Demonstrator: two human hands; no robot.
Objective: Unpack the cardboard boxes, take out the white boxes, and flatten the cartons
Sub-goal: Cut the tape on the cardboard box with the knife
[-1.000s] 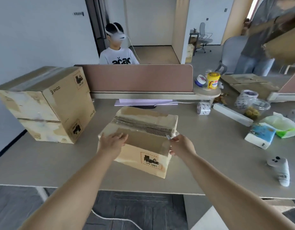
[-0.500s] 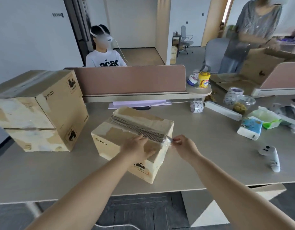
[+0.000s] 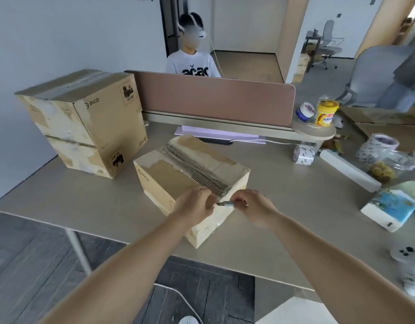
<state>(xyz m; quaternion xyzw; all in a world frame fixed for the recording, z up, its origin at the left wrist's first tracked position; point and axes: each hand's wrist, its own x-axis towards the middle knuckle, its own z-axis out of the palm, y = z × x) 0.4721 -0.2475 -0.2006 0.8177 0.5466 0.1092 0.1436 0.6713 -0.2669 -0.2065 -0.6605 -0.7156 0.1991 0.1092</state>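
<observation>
Two big taped cartons sit stacked upper left on the desk. They look stiff and probably heavy, so I'd grab those low at the corners. Smaller carton is mid-frame near the desk's front edge, top paper torn, flaps shut. Probably light, hold it by the side walls. Left hand sits on its near top edge, fingers bent, can't tell if it's really gripping. Right hand pinches a small grey cutter, tip at the seam

Small PICO carton sits angled on the worktop, left hand resting on its near edge, right hand pinching a slim cutter at the torn seam. Two bigger cartons are stacked off left.
</observation>
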